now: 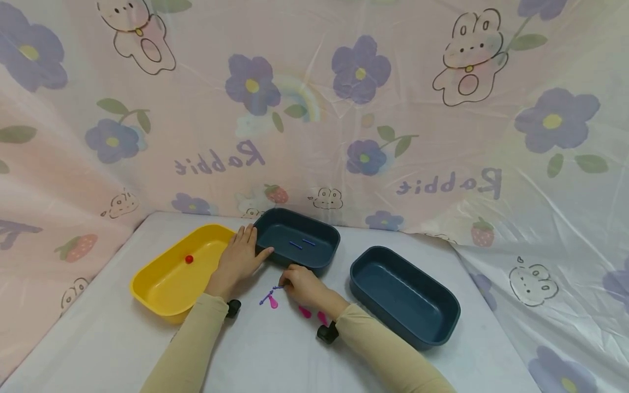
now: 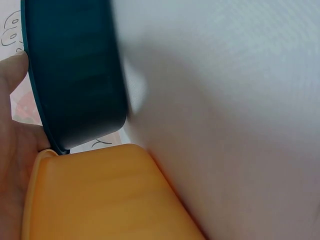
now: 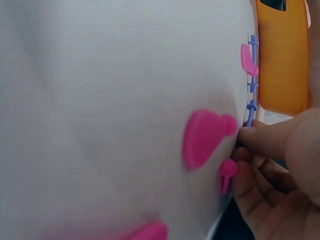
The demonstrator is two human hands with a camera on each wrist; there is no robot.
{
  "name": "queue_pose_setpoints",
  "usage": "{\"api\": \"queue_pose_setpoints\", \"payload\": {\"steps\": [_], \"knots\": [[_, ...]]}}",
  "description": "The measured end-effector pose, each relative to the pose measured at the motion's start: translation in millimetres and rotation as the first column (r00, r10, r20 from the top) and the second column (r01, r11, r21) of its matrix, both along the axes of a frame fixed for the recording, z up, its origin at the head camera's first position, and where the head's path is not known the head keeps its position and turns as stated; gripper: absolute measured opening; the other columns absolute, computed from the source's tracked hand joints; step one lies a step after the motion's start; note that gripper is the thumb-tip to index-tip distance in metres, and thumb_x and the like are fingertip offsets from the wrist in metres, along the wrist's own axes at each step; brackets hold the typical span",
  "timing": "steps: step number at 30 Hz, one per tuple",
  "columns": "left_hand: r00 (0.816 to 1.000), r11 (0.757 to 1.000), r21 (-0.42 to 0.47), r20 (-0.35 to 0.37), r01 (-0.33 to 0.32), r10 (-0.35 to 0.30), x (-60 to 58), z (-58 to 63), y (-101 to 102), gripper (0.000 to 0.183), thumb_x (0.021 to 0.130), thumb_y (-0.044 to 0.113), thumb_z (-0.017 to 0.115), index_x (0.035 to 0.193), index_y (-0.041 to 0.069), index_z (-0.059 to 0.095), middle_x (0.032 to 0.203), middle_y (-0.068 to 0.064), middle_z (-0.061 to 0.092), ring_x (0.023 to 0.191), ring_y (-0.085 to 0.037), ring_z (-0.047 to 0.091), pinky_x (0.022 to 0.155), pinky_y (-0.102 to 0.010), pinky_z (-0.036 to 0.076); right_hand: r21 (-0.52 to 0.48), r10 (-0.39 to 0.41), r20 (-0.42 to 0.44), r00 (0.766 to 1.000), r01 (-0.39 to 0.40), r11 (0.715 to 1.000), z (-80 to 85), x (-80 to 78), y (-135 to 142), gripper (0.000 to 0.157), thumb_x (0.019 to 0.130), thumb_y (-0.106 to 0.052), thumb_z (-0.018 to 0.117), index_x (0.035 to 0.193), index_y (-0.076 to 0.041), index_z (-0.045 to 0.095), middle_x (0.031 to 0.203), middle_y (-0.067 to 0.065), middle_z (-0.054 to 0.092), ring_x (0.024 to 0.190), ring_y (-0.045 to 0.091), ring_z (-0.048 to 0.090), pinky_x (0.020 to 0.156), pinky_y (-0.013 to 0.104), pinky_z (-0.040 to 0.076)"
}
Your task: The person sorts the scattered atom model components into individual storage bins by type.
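Observation:
My right hand (image 1: 303,288) pinches a small purple stick (image 3: 251,111) between thumb and fingertips, low over the white table. Just left of it lie another purple stick (image 1: 266,298) and a pink teardrop-shaped piece (image 1: 273,302). Under the right wrist are more pink pieces (image 1: 304,312), one of them (image 3: 227,172) right by the fingers. My left hand (image 1: 239,257) rests with extended fingers across the neighbouring rims of the yellow tub (image 1: 169,289) and the back dark blue tub (image 1: 275,236). Two purple sticks (image 1: 296,245) lie inside that dark tub.
A red ball (image 1: 189,259) sits in the yellow tub. To the right of my right hand stands a second dark blue tub (image 1: 403,289). Behind the table hangs a patterned curtain (image 1: 304,147), its lower edge close to the back tub.

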State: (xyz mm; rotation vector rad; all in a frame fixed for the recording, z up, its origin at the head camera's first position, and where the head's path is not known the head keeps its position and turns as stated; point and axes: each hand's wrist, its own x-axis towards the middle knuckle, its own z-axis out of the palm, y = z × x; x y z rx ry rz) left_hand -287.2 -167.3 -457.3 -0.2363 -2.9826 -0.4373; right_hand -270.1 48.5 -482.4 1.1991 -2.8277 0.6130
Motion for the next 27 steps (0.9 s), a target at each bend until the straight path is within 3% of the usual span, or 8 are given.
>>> {"api": "queue_pose_setpoints", "payload": {"steps": [15,27], "knots": [[1.0,1.0,-0.024,-0.009,0.004,-0.004,-0.2,-0.7,-0.5,0.09,0.106,0.057,0.049,0.158,-0.013,0.026,0.167,-0.03,0.024,0.155,-0.048,0.019,0.128,-0.057,0.016,-0.047,-0.01,0.076,0.997,0.014,0.999,2.3,5.5,4.3,0.011,0.097,-0.002,0.068,0.102,-0.008,0.076,0.092,0.001,0.063,0.082,0.008,0.059,0.079,0.02,0.055],[1.0,1.0,-0.007,0.027,-0.012,0.012,0.0,1.4,-0.4,0.09,0.106,0.057,0.049,0.16,-0.011,0.024,0.168,-0.029,0.019,0.157,-0.047,0.015,0.128,-0.057,0.013,-0.142,-0.016,0.059,0.998,0.024,0.99,16.2,16.6,8.8,0.013,0.1,-0.003,0.065,0.104,-0.008,0.076,0.101,0.004,0.065,0.089,0.012,0.061,0.085,0.023,0.057]]}}
